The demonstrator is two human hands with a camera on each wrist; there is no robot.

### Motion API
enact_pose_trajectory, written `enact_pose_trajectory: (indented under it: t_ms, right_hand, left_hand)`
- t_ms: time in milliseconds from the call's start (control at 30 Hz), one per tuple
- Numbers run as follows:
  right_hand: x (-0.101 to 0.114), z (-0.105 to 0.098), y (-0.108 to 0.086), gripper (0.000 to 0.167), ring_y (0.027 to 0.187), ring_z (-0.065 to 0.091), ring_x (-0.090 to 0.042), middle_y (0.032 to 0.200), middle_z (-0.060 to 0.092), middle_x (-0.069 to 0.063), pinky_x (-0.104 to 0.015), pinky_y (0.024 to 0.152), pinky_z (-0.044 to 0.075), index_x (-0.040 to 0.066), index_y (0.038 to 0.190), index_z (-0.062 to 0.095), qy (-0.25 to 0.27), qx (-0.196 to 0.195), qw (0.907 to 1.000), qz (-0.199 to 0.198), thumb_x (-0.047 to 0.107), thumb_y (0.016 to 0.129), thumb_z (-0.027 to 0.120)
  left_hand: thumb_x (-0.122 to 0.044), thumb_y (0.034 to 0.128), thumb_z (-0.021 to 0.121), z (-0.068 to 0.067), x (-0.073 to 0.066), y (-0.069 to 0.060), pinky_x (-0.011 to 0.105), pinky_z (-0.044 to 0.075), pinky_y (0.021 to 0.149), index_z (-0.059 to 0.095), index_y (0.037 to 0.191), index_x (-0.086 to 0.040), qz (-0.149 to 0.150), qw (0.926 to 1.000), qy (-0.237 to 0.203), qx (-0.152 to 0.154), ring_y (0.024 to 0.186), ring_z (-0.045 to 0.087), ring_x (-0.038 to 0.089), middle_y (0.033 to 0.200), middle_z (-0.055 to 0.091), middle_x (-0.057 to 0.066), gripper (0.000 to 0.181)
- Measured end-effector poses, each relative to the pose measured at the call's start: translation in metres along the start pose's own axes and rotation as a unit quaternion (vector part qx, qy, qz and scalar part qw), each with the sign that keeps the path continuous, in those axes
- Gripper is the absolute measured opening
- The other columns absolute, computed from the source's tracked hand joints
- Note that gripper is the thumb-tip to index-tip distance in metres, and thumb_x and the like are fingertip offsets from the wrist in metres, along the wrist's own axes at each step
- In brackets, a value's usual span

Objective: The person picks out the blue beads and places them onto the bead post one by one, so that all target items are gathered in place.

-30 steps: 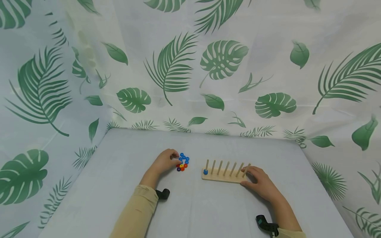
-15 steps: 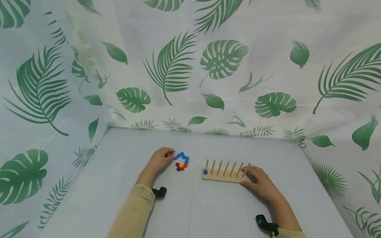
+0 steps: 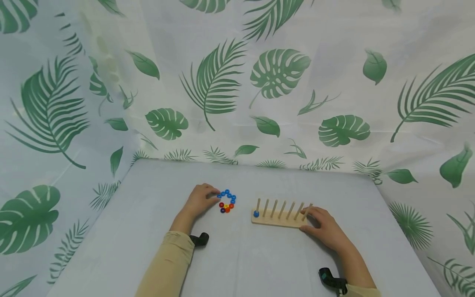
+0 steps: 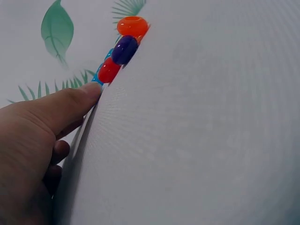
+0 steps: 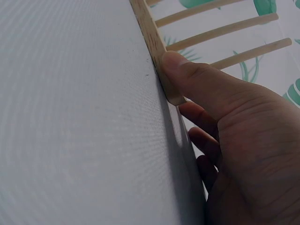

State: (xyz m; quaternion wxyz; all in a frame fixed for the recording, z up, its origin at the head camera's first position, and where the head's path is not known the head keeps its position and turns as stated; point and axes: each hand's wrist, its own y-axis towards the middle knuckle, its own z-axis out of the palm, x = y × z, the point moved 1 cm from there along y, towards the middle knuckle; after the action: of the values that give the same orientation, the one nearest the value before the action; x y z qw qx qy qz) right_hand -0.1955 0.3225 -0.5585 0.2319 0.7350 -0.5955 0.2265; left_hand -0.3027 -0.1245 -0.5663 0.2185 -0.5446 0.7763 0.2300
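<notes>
Green-leafed cloth [image 3: 280, 74] rises behind the pale counter [image 3: 237, 255], where loose beads [image 3: 227, 210] lie in a small ring to the left of a wooden peg board [image 3: 280, 223]. What matters most to me is the line between them: the board stands to the right of the beads, well apart from my left hand [image 3: 198, 201], with the whole ring in the gap. Its long axis runs roughly left to right, the right end a little closer to me. Seven pegs stand up along it, and the leftmost, nearest the ring, carries a blue bead [image 3: 256, 214] at its foot.

My left hand is clearly nearer the loose beads. It comes in from their left, forearm slanting up and inward, thumb and forefinger curved at either side of a loose blue bead [image 3: 219, 196] on the ring's left edge. The thumb tip seems to touch it, but I cannot tell whether the fingers are pinching it.

My right hand [image 3: 326, 226] grips the board's right end, thumb on the near edge and forefinger at the last peg, the forearm reaching up from the lower right.
</notes>
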Motion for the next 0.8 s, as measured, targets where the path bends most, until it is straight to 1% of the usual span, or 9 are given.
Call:
enact_pose_trajectory:
  t_ms: [167, 400, 567, 800]
  right_hand:
    - [0.0001, -0.0006, -0.0001, 0.055, 0.137, 0.037, -0.045, 0.141, 0.052, -0.017, -0.068, 0.109, 0.027, 0.017, 0.125, 0.062, 0.002, 0.002, 1.0, 0.005, 0.047, 0.081, 0.077]
    - [-0.0007, 0.0, -0.0002, 0.056, 0.137, 0.037, -0.045, 0.142, 0.051, -0.018, -0.068, 0.109, 0.027, 0.018, 0.126, 0.061, 0.001, 0.003, 1.0, 0.008, 0.048, 0.081, 0.076]
    - [-0.0008, -0.0001, 0.0, 0.056, 0.137, 0.037, -0.045, 0.141, 0.051, -0.018, -0.067, 0.109, 0.027, 0.018, 0.126, 0.061, -0.003, 0.002, 1.0, 0.005, 0.048, 0.082, 0.076]
    - [0.001, -0.0015, -0.0007, 0.056, 0.137, 0.037, -0.045, 0.142, 0.05, -0.019, -0.068, 0.108, 0.027, 0.017, 0.127, 0.061, -0.001, 0.005, 1.0, 0.007, 0.047, 0.082, 0.076]
  left_hand:
    - [-0.034, 0.0886, 0.074, 0.0, -0.0013, 0.0004, 0.045, 0.042, 0.106, 0.073, 0.109, -0.022, -0.016, 0.9999, 0.003, 0.004, 0.117, 0.055, 0.025, 0.118, 0.065, 0.002, 0.023]
    - [-0.034, 0.0886, 0.074, 0.0009, -0.0017, 0.0005, 0.044, 0.042, 0.107, 0.073, 0.105, -0.023, -0.02, 0.9997, 0.009, 0.003, 0.118, 0.054, 0.026, 0.119, 0.064, 0.002, 0.02]
    - [-0.034, 0.0885, 0.074, 0.0001, -0.002, 0.0005, 0.045, 0.041, 0.108, 0.072, 0.106, -0.023, -0.028, 0.9996, -0.006, 0.005, 0.121, 0.054, 0.027, 0.121, 0.064, 0.003, 0.021]
    - [-0.031, 0.0885, 0.074, -0.0025, -0.0034, 0.0004, 0.045, 0.043, 0.107, 0.072, 0.108, -0.019, -0.022, 0.9989, -0.04, -0.009, 0.12, 0.057, 0.026, 0.121, 0.067, 0.004, 0.023]
